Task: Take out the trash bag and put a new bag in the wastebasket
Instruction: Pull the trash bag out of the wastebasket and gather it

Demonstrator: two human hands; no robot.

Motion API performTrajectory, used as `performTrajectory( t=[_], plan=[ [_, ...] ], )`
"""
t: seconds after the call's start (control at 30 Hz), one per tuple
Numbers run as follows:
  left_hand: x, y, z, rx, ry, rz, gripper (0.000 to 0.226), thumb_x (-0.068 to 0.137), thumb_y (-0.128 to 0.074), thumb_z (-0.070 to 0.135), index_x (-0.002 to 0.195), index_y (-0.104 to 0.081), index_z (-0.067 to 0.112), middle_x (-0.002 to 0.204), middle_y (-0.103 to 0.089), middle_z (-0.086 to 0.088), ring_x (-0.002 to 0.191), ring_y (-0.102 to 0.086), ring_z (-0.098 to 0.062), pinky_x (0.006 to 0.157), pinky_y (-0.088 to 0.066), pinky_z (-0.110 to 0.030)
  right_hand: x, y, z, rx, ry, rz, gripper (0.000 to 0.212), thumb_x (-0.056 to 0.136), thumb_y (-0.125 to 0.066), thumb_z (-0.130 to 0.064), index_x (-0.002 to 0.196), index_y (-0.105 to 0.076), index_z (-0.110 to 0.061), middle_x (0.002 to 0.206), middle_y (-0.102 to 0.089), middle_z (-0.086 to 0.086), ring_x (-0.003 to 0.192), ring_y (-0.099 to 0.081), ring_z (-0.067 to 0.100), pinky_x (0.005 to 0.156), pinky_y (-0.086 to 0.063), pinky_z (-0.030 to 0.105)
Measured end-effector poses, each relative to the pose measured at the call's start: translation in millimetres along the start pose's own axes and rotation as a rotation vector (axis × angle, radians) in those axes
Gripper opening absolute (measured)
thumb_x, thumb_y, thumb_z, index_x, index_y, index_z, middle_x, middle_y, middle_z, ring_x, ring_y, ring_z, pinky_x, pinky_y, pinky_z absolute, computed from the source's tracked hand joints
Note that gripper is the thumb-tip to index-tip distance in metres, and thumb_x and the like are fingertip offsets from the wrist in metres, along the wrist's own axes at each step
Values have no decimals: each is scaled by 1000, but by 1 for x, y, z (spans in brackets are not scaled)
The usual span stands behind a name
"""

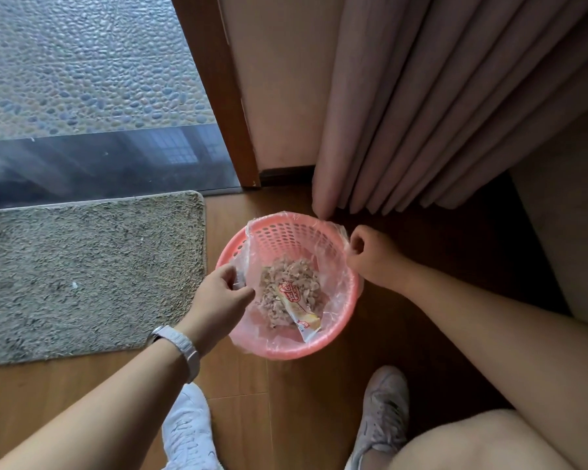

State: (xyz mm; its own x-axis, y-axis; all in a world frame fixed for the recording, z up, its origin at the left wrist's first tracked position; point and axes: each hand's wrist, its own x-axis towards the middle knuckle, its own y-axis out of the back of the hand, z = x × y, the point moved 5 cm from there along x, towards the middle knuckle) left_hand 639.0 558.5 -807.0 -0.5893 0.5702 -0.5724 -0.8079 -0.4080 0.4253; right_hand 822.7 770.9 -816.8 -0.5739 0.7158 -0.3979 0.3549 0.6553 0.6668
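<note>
A pink perforated wastebasket (345, 310) stands on the wood floor, lined with a clear trash bag (333, 245) folded over its rim. Inside lie crumpled brownish scraps and a yellow-and-red snack wrapper (299, 305). My left hand (218, 296), with a white watch on the wrist, pinches the bag's edge at the basket's left rim. My right hand (370, 256) is closed on the bag's edge at the right rim. No new bag is in view.
A shaggy grey mat (89, 266) lies left of the basket. A glass door with a brown frame (224, 96) and pink curtains (438, 113) stand behind it. My white shoes (187, 432) are on the floor just below; a beige surface (567, 232) is at right.
</note>
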Motion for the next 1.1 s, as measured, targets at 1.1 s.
performTrajectory(
  t=[1.1],
  plan=[
    [67, -13, 27, 74, -180, -2, 15, 91, -59, 29, 78, -61, 20, 105, -58, -6, 94, -58, -20, 68, -41, -26, 18, -20, -36, -239, 312, -74, 12, 95, -45, -20, 91, -53, -12, 100, -50, -2, 88, -50, 18, 68, -36, 30]
  ],
)
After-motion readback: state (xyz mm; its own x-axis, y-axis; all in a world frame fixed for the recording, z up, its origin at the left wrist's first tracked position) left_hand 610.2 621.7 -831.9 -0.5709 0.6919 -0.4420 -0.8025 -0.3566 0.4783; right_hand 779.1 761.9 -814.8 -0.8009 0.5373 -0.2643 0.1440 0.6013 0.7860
